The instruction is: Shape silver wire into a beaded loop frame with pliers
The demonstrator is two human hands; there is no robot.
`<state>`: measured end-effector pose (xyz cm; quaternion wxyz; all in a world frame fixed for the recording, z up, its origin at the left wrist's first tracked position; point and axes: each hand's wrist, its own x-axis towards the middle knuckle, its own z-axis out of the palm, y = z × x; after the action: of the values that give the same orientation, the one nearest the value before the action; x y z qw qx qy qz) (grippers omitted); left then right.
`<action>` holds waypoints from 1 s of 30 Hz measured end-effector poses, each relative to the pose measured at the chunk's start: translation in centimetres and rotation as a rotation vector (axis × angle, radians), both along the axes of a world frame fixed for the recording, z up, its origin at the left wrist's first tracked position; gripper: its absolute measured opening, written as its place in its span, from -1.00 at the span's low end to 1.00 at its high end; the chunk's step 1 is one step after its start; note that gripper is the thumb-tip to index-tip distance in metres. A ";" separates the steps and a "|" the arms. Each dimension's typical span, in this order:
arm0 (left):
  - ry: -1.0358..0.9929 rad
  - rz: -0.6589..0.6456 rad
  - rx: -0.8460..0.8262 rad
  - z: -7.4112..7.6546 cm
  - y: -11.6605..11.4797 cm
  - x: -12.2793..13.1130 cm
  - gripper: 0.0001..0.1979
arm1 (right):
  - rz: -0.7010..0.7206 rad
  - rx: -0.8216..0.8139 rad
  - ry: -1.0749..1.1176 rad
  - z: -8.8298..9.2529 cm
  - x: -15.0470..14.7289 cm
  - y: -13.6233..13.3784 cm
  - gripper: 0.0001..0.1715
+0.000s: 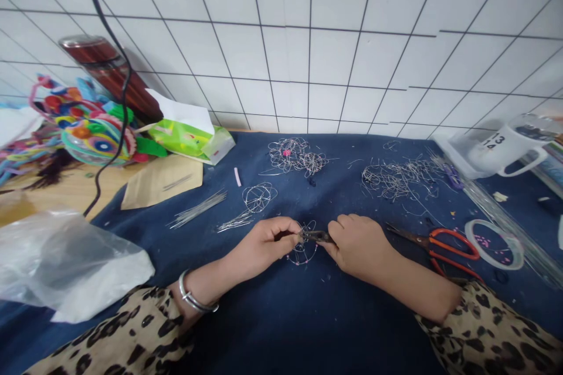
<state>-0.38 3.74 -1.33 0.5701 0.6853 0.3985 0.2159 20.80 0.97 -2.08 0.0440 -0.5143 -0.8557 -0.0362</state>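
Between my hands is a small round wire frame [303,256] with pink beads along its edge. My left hand [275,239] pinches the wire frame near its upper left. My right hand [354,243] is closed around a pair of pliers [317,236], whose dark jaws reach left to the wire at my left fingertips. Whether the jaws grip the wire is too small to tell. Left of my hands lie another round wire frame [259,197] and a small bunch of short wires [236,221]. The pliers' handles are mostly hidden inside my right hand.
Orange-handled scissors [453,244] and a round clear dish [495,244] with pink beads lie to the right. Tangled wires [391,179] are at the back. A plastic bag [79,263] sits left, a white mug [505,146] far right, and a black cable [125,88] hangs at left.
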 end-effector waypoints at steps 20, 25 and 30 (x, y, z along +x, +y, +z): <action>0.042 -0.001 0.025 0.0 -0.1 0.0 -0.87 | -0.022 -0.016 -0.033 0.1 -0.2 -0.2 -0.63; 0.042 0.007 0.014 0.0 -0.1 0.1 -0.87 | -0.011 -0.014 -0.022 -0.2 -0.2 -0.1 -0.62; 0.037 0.017 -0.007 0.2 -0.1 0.1 -0.87 | -0.004 -0.003 -0.023 -0.6 -0.1 -0.1 -0.61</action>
<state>-0.27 3.60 -1.17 0.5630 0.6839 0.4156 0.2065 20.66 0.91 -2.69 0.0333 -0.5155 -0.8552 -0.0412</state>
